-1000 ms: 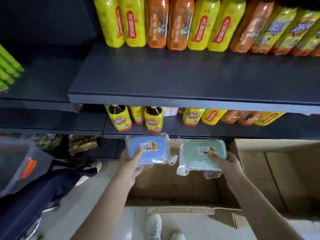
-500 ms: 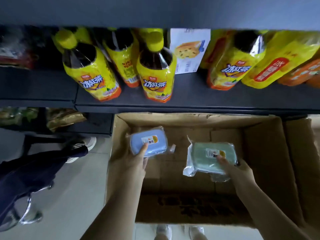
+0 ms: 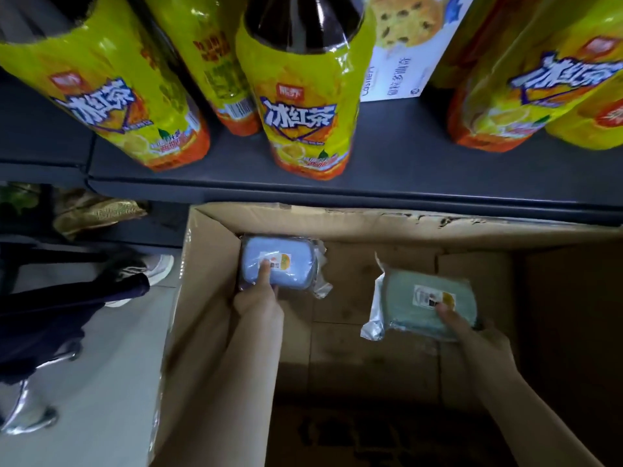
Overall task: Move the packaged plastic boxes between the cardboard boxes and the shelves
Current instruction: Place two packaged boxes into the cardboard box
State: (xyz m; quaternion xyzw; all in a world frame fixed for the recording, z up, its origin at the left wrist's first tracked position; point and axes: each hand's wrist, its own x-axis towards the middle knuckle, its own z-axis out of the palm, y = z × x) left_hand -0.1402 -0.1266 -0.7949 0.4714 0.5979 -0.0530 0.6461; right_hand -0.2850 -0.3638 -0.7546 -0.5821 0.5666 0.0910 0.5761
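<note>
My left hand grips a blue plastic box in clear wrap, thumb on its label, low in the far left corner of an open cardboard box. My right hand holds a green wrapped plastic box, thumb on top, tilted above the carton's floor toward the right. Whether either box touches the floor of the carton I cannot tell.
A dark shelf hangs just above the carton's far wall, carrying yellow iced-tea bottles and a white biscuit carton. Another person's leg and shoe stand on the pale floor at left. Snack bags lie on the lower shelf.
Both hands have gone down into the cardboard box with their packages; the blue one moved toward the far left corner. The view dropped closer to the shelf and carton.
</note>
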